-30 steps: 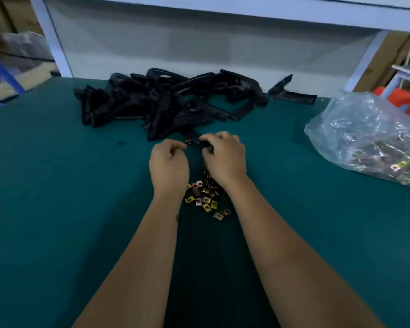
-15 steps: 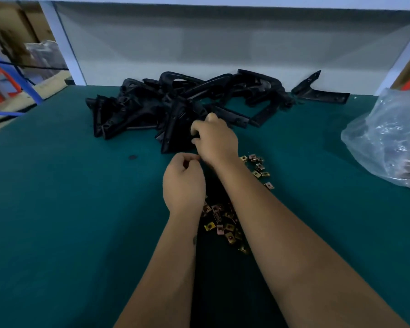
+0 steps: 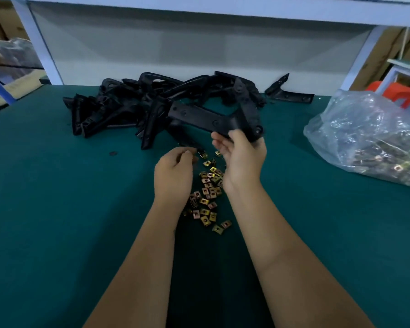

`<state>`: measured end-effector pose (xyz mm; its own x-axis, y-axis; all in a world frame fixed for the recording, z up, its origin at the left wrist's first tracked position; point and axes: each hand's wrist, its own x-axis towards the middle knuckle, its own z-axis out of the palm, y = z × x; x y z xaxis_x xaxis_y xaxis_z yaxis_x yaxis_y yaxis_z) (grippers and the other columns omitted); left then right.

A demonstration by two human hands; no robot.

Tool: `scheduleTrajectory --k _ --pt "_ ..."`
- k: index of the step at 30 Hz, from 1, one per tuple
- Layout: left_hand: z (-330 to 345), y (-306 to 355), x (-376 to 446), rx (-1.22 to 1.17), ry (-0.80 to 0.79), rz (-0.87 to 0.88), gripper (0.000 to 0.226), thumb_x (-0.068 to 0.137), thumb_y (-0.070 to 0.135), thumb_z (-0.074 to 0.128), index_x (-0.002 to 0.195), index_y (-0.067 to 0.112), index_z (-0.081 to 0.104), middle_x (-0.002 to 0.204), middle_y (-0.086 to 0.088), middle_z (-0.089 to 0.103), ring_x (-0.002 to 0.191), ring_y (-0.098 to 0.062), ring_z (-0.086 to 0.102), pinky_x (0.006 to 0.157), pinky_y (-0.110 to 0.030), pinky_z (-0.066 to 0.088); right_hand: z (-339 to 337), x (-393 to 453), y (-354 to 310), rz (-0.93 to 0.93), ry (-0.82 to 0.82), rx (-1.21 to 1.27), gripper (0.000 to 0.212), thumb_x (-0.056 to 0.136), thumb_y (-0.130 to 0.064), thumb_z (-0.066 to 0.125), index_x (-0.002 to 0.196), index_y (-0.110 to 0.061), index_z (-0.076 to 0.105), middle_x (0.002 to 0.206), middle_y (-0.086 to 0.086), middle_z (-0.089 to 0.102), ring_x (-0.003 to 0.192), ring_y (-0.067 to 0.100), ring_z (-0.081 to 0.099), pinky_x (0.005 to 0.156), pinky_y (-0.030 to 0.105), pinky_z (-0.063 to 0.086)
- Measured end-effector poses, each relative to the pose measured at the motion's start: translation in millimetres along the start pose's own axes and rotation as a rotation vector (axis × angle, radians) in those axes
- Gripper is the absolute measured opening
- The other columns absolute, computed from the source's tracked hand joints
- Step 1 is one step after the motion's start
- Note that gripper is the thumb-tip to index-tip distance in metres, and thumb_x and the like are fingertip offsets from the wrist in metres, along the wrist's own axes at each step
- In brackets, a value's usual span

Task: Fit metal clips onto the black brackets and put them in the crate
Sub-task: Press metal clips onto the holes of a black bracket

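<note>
Right hand [image 3: 240,159] raised, left hand [image 3: 173,172] curled

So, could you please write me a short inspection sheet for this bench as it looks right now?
Surface: green mat.
Job's things: bracket pile at the back; one bracket lifted; loose clips between the forearms; crate not seen.
Clutter: plastic bag of clips, right.
Hands: right hand grips the lifted bracket; left hand curled above the clips, contents hidden.
Cables: nothing seen.
Surroundings: white shelf frame, orange stool.
</note>
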<state>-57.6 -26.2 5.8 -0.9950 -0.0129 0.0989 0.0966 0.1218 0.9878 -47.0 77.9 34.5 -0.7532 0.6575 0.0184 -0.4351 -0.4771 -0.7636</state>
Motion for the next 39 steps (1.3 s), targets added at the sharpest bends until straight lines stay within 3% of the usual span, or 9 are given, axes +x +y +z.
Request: scheduleTrajectory --k 2,5,8,10,15,19,26,33,39 --pt "1.9 2.4 -6.3 -0.107 -0.133 0.016 0.026 0.1 0.029 0.048 0.11 0.019 0.07 0.105 0.01 0.071 0.099 -0.004 0.064 0.091 -0.027 0.049 -6.9 -9.1 1.2 0.165 -0.023 0.141 0.016 0.09 0.008 0.052 0.099 -0.005 0.052 0.079 0.015 0.069 0.068 0.026 0.073 0.059 0.027 0.056" --pt "3.1 5.9 -10.8 -0.281 -0.251 0.055 0.02 0.102 0.029 0.05 0.107 0.014 0.062 0.103 0.004 0.067 0.099 -0.008 0.065 0.09 -0.029 0.051 -12.5 -18.9 4.9 0.219 -0.171 -0.01 0.012 0.09 0.003 0.061 0.099 -0.005 0.061 0.076 0.006 0.073 0.071 0.021 0.072 0.063 0.028 0.057" --pt "-0.9 8.6 -6.8 -0.464 -0.131 0.027 0.015 0.103 0.015 0.05 0.111 0.014 0.062 0.113 -0.008 0.07 0.106 -0.024 0.067 0.096 -0.04 0.053 -15.1 -20.2 5.4 0.07 -0.27 -0.399 0.012 0.085 -0.009 0.073 0.093 -0.018 0.069 0.087 -0.001 0.075 0.083 0.018 0.071 0.076 0.034 0.058" --pt "-8.9 7.8 -0.1 -0.57 -0.009 -0.009 0.014 0.104 0.008 0.045 0.105 0.01 0.058 0.099 -0.008 0.071 0.091 -0.023 0.07 0.09 -0.041 0.057 -18.6 -18.5 4.1 0.001 -0.32 -0.606 0.021 0.082 -0.016 0.076 0.097 -0.027 0.067 0.096 -0.003 0.073 0.091 0.015 0.069 0.083 0.033 0.057" --pt "-30.0 4.9 17.9 -0.827 0.205 -0.237 0.016 0.106 0.008 0.034 0.093 0.011 0.043 0.104 -0.011 0.059 0.083 -0.024 0.07 0.068 -0.035 0.06 -38.8 -6.2 -8.1 -0.121 -0.231 -0.849 0.021 0.088 -0.019 0.067 0.102 -0.034 0.064 0.091 -0.013 0.068 0.084 0.0 0.064 0.072 0.014 0.049" --pt "-26.4 2.5 25.8 -0.803 0.251 -0.321 0.012 0.106 0.01 0.031 0.102 0.008 0.043 0.095 -0.009 0.055 0.072 -0.018 0.055 0.054 -0.024 0.054 -48.7 2.4 -13.9 -0.221 -0.351 -1.206 0.025 0.092 -0.008 0.058 0.095 -0.028 0.073 0.088 -0.022 0.064 0.083 -0.004 0.06 0.07 0.012 0.044" --pt "-20.5 0.6 27.5 -0.807 0.225 -0.366 0.02 0.102 0.006 0.03 0.101 0.012 0.049 0.083 -0.003 0.053 0.063 -0.013 0.046 0.046 -0.019 0.045 -48.8 5.7 -7.6 -0.334 -0.355 -1.481 0.025 0.096 -0.01 0.054 0.107 -0.02 0.074 0.118 -0.003 0.067 0.099 0.013 0.06 0.076 0.026 0.046" --pt "-10.5 -2.8 24.3 -0.689 0.151 -0.298 0.015 0.105 0.011 0.036 0.109 0.02 0.047 0.113 -0.004 0.057 0.086 -0.016 0.059 0.055 -0.023 0.053 -32.1 3.6 8.6 -0.437 -0.376 -1.868 0.029 0.091 -0.04 0.063 0.089 -0.013 0.073 0.085 0.002 0.055 0.094 0.026 0.055 0.069 0.032 0.038" --pt "-5.5 -3.2 22.1 -0.647 0.119 -0.29 0.018 0.103 0.006 0.041 0.103 0.024 0.044 0.119 -0.002 0.058 0.103 -0.017 0.062 0.062 -0.027 0.056 -27.7 4.6 11.3 -0.354 -0.352 -1.835 0.024 0.091 -0.037 0.066 0.099 -0.015 0.072 0.101 0.002 0.066 0.104 0.028 0.052 0.082 0.036 0.043"
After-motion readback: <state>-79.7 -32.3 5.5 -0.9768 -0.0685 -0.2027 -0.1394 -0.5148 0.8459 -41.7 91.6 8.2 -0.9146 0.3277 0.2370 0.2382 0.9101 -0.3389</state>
